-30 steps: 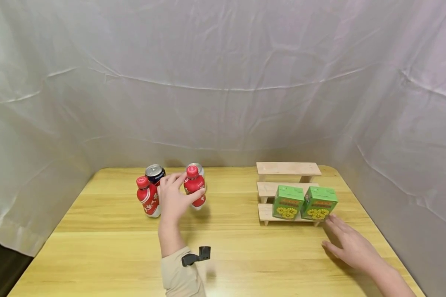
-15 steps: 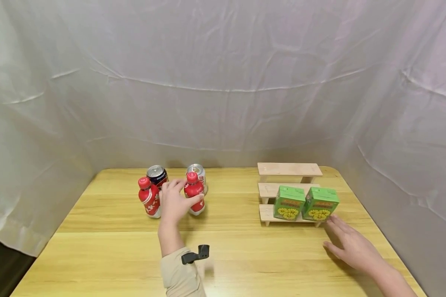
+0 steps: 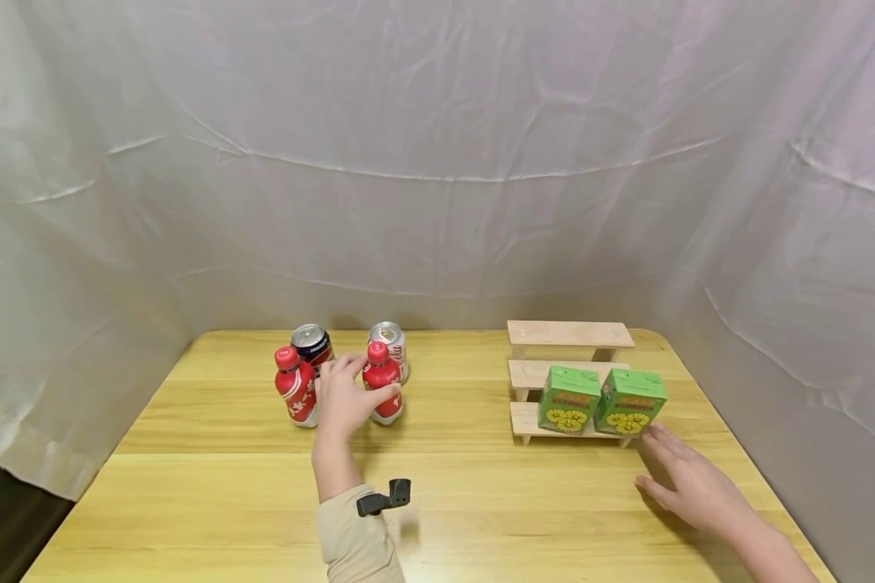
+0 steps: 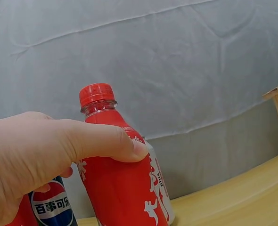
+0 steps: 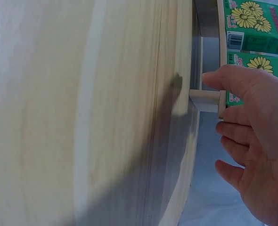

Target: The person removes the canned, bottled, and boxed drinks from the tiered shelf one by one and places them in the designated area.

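My left hand (image 3: pixel 344 402) grips a red plastic bottle (image 3: pixel 381 374) with a red cap; the thumb (image 4: pixel 125 146) lies across its front in the left wrist view. The bottle stands upright in front of a white cola can (image 3: pixel 398 351). Just left of that hand is a second red bottle (image 3: pixel 296 393), in front of a dark blue Pepsi can (image 3: pixel 311 343). On the right, my right hand (image 3: pixel 693 483) has its fingers extended beside the lower right corner of a three-step wooden rack (image 3: pixel 570 333). Two green drink cartons (image 3: pixel 570 405) (image 5: pixel 259 61) with yellow flowers sit on the lowest step.
The wooden table (image 3: pixel 481 502) has a grey-white cloth (image 3: pixel 437 235) hanging behind it and along both sides. The rack's upper two steps rise behind the cartons. A black clip (image 3: pixel 385 496) is fixed on the left sleeve (image 3: pixel 353 530).
My left hand has brought the red bottle down and slightly nearer, uncovering more of the white can behind it. The right hand has stayed by the rack.
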